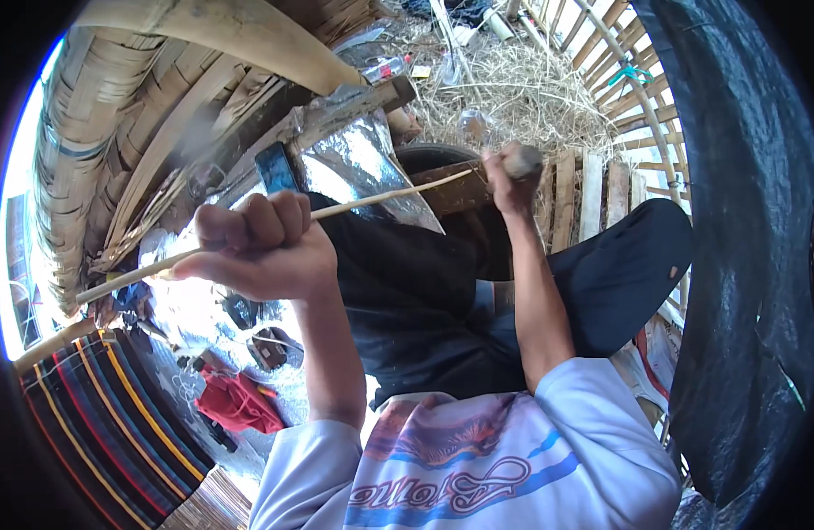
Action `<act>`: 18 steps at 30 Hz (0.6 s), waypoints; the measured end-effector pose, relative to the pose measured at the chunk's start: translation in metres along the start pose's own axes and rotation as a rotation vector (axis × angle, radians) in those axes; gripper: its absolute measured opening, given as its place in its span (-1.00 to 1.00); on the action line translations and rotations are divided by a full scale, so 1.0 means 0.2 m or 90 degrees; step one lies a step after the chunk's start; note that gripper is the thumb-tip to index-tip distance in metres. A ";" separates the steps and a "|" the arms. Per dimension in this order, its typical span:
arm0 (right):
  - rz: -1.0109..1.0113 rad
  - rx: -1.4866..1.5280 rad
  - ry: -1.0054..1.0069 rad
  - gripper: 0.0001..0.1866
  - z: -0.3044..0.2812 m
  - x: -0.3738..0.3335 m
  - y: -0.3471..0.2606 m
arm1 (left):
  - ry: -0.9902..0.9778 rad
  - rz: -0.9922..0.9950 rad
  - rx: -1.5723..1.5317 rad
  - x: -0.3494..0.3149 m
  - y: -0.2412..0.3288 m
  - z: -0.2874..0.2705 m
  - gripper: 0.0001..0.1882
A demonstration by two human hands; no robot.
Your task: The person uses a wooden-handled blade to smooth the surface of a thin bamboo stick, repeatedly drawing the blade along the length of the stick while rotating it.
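Note:
A long thin pale stick (385, 196) slants across the view, from the lower left up toward my right hand. My left hand (261, 243) is closed round it, knuckles up and thumb pointing left along the stick. At the upper middle, my right hand (511, 187) is wrapped round a thick handle with a blunt, rounded grey-brown end (523, 162). Whatever the handle belongs to is hidden by the fingers. The stick's thin far tip comes close to the right hand; whether they touch, I cannot tell. Below lie my crossed legs in dark trousers (407, 291).
A dark phone (276, 166) lies by a wooden beam (336, 115) on the left. Loose straw (531, 97) covers the ground ahead, beside wooden slats (592, 194). Striped cloth (116, 424) and a red cloth (239, 399) lie lower left. A dark tarp (742, 247) hangs at right.

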State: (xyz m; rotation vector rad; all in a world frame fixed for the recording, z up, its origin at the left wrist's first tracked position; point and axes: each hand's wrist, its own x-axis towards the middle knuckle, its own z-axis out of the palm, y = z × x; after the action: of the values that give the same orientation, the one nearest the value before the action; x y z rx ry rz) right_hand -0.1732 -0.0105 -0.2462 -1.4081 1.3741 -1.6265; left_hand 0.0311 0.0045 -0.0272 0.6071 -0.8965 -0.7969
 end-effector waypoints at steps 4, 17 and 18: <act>0.155 0.066 -0.009 -0.75 0.04 0.02 0.03 | 0.009 0.000 -0.029 0.01 -0.01 0.01 -0.40; 0.116 0.031 0.028 -0.78 0.04 0.03 -0.01 | -0.004 -0.003 0.000 0.02 -0.01 0.01 -0.42; 0.117 0.012 0.030 -0.77 0.03 0.01 -0.03 | 0.014 -0.002 0.009 0.01 -0.01 0.01 -0.42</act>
State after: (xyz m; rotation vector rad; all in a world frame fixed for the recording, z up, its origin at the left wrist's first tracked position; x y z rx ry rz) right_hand -0.1671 -0.0128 -0.2412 -1.2022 1.4653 -1.5567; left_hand 0.0304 0.0016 -0.0262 0.6285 -0.8819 -0.7854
